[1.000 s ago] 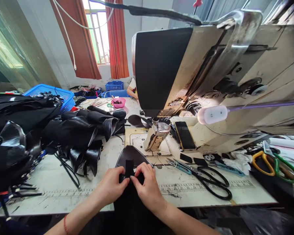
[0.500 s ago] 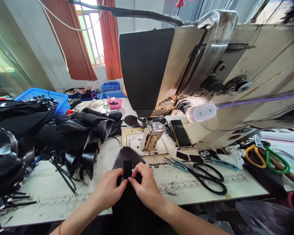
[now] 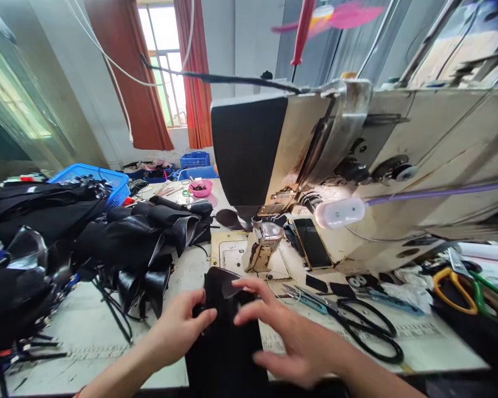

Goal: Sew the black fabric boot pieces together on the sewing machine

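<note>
A long black piece of cloth and leather (image 3: 228,342), like a boot upper, lies over the table's front edge before the sewing machine. My left hand (image 3: 185,323) pinches its left edge between thumb and curled fingers. Above its right side, my right hand (image 3: 294,331) is open with fingers spread, somewhat blurred; the index fingertip is close to the piece's top end. Whether that fingertip touches it I cannot tell. The post (image 3: 263,246) of the sewing machine (image 3: 307,143) stands just beyond the piece.
Black scissors (image 3: 369,326) and small blue-handled snips (image 3: 311,301) lie to the right. A phone (image 3: 313,243) rests beside the post. Stacked black uppers (image 3: 124,235) fill the left, before a blue basket (image 3: 95,179). A pink bowl (image 3: 200,188) sits farther back.
My right hand has let go of the piece and spread its fingers, moving right. The small black strip held upright between both hands no longer stands out. The view has tilted up.
</note>
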{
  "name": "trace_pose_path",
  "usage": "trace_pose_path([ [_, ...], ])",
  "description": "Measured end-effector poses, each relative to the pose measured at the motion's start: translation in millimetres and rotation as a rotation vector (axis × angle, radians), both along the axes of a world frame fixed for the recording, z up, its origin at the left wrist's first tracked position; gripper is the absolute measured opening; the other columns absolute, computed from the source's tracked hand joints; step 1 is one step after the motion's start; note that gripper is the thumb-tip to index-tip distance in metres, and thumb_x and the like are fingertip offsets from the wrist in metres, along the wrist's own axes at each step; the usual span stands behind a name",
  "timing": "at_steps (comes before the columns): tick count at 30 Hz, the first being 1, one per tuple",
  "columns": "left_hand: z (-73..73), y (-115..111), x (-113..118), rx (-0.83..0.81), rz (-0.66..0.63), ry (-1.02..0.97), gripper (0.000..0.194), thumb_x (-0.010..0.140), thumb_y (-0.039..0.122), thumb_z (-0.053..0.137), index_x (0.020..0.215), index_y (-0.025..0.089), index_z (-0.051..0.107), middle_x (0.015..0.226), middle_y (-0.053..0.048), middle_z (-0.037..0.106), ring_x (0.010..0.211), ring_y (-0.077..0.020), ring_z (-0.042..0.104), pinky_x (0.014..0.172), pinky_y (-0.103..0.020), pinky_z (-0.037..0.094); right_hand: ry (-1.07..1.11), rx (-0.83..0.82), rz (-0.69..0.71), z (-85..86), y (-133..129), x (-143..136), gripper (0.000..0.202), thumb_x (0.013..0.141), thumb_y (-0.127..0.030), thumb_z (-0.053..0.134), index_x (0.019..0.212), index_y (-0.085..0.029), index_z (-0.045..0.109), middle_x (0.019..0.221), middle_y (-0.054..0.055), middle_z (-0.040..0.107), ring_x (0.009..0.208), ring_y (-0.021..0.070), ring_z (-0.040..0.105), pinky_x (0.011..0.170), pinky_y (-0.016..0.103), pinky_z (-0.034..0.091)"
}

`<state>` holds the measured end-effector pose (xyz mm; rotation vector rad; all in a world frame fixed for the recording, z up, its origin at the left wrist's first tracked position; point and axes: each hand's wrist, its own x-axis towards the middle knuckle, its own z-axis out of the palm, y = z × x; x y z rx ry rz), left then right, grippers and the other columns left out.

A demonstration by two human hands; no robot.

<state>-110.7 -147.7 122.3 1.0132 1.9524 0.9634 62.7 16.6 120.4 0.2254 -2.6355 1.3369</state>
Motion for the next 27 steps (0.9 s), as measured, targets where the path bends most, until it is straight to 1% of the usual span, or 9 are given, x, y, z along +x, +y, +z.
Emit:
trace_pose_path([
  [1,8.8,2.7,1.3,0.015,0.015,-0.115,0.024,0.074,0.037,0.059,0.083,0.016,0.064,0.085,-0.003,0.068,0.081,-0.0194,0.057,0.071,-0.028,0.040,-0.031,0.095,0.104,13.3,6.5,9.1,0.063,0.067,-0.012,0.070,0.126,-0.026,0.051,0.150,0.008,0.028,0.136,0.0261,0.035,0.106,0.035,0.036],
  [3,24.3,11.3,6.1,0.011,0.038,-0.324,0.029,0.068,0.036,0.065,0.087,0.014,0.068,0.086,-0.004,0.071,0.080,-0.0189,0.059,0.072,-0.028,0.041,-0.060,0.335,0.170,32.9,13.8,22.7,0.081,0.061,-0.012,0.073,0.135,-0.030,0.046,0.151,0.008,0.030,0.137,0.0329,0.031,0.110,0.046,0.032],
  [5,34.8,24.6,12.1,0.003,0.065,-0.506,0.032,0.062,0.033,0.069,0.086,0.013,0.070,0.081,-0.005,0.072,0.073,-0.0169,0.060,0.070,-0.027,0.042,-0.024,0.536,0.086,41.6,17.0,28.6,0.087,0.060,-0.014,0.075,0.139,-0.032,0.043,0.146,0.011,0.041,0.131,0.0398,0.037,0.109,0.063,0.023],
  [7,39.7,42.4,16.6,0.001,0.080,-0.640,0.029,0.057,0.032,0.072,0.080,0.013,0.069,0.073,-0.004,0.072,0.064,-0.0145,0.060,0.065,-0.025,0.043,0.023,0.624,-0.015,44.3,23.6,28.5,0.083,0.061,-0.015,0.074,0.137,-0.033,0.045,0.140,0.012,0.047,0.121,0.0405,0.045,0.105,0.071,0.018],
  [9,40.6,64.2,17.5,-0.003,0.090,-0.683,0.024,0.055,0.029,0.073,0.072,0.013,0.067,0.064,-0.003,0.069,0.057,-0.0128,0.058,0.059,-0.024,0.041,0.031,0.636,-0.051,48.7,38.0,25.8,0.078,0.061,-0.013,0.071,0.133,-0.033,0.049,0.136,0.009,0.051,0.116,0.0363,0.048,0.104,0.068,0.024],
  [12,39.9,100.6,12.0,0.011,0.084,-0.656,0.016,0.054,0.024,0.072,0.064,0.014,0.065,0.058,-0.002,0.066,0.052,-0.0116,0.056,0.053,-0.022,0.038,0.027,0.606,-0.056,64.5,68.8,21.4,0.070,0.061,-0.007,0.067,0.125,-0.031,0.055,0.132,0.004,0.055,0.114,0.0296,0.050,0.100,0.051,0.038],
  [17,42.7,148.3,-3.4,0.084,0.085,-0.603,0.011,0.056,0.022,0.070,0.060,0.014,0.065,0.055,-0.001,0.066,0.051,-0.0112,0.057,0.052,-0.022,0.041,0.023,0.473,-0.140,84.7,107.0,10.2,0.042,0.077,-0.012,0.061,0.115,-0.029,0.065,0.124,0.003,0.062,0.114,0.0212,0.056,0.098,0.032,0.043],
  [23,42.3,162.0,-11.5,0.116,0.106,-0.604,0.025,0.058,0.027,0.074,0.081,0.016,0.072,0.075,-0.005,0.076,0.073,-0.0201,0.069,0.075,-0.030,0.052,0.069,0.276,-0.198,78.1,118.9,4.8,0.042,0.075,-0.010,0.061,0.109,-0.035,0.069,0.111,-0.002,0.068,0.108,0.0191,0.061,0.099,0.026,0.043],
  [27,38.1,160.3,-14.8,0.085,0.125,-0.627,0.027,0.062,0.030,0.077,0.085,0.016,0.074,0.078,-0.007,0.077,0.076,-0.0239,0.071,0.080,-0.035,0.054,0.032,0.316,-0.205,76.1,120.4,7.5,0.050,0.073,-0.009,0.061,0.115,-0.036,0.066,0.111,-0.003,0.069,0.107,0.0196,0.062,0.098,0.025,0.043],
])
